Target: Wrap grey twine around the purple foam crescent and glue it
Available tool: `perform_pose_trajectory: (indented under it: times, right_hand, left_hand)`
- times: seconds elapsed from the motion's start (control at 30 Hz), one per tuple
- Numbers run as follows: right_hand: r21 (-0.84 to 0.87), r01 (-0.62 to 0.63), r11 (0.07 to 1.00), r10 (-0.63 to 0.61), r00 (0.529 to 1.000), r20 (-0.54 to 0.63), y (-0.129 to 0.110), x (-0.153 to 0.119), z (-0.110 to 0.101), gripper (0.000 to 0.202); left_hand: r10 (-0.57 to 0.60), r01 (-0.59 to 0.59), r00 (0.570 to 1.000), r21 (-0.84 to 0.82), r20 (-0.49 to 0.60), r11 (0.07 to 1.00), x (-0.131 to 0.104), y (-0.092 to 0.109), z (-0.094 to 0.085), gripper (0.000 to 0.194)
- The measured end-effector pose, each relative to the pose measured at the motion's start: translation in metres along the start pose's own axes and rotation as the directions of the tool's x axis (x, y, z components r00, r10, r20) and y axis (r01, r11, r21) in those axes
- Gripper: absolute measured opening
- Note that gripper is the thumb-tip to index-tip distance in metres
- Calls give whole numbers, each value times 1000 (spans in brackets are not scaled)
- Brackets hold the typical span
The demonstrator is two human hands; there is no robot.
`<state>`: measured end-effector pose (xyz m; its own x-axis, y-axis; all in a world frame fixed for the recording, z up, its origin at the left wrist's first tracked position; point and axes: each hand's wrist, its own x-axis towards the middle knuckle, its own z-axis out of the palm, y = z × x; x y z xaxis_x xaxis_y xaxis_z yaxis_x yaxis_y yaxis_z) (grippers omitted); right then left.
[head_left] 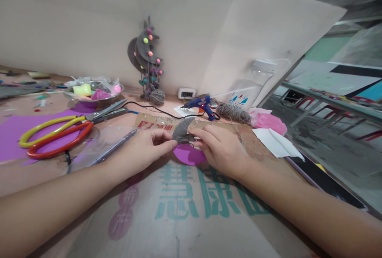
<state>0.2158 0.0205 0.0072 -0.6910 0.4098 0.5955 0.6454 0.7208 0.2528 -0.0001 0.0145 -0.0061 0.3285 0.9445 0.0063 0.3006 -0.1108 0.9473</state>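
Observation:
My left hand (149, 146) pinches the left edge of a small grey curved piece (182, 130), which looks wrapped in yarn. On its right side my right hand (219, 146) closes its fingers on the same piece. Just below the grey piece lies a purple round piece (191, 155), partly covered by it and by my right fingertips. Both hands are over a printed cardboard sheet (191, 226). Beyond them stands a blue glue gun (200, 102), its nozzle pointing left.
Red and yellow scissors (61, 132) lie on purple sheets (8, 134) at the left, near a pen (115, 146). Behind are a metal bowl (98, 98), a moon ornament (146, 51), a small clock (186, 93), grey yarn (234, 112) and a clear bottle (249, 86).

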Motion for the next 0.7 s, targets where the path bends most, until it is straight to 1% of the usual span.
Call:
perform_pose_trajectory:
  times: [0.1,0.33,0.6,0.7]
  right_hand:
    - [29,-7,1000,6,999,32,-1,0,-1,27]
    - [-11,-13,1000,14,998,55,-1,1,0,26]
    - [-23,-16,1000,17,998,57,-2,0,1,25]
    - [-24,-21,999,23,998,65,-2,1,0,25]
  left_hand:
    - [10,-10,1000,-5,-6,1000,1,-1,0,21]
    - [14,-14,1000,-27,-13,1000,-1,0,0,20]
    - [23,-22,999,52,-31,998,-3,1,1,21]
    - [24,-22,999,49,-32,999,-3,1,1,22]
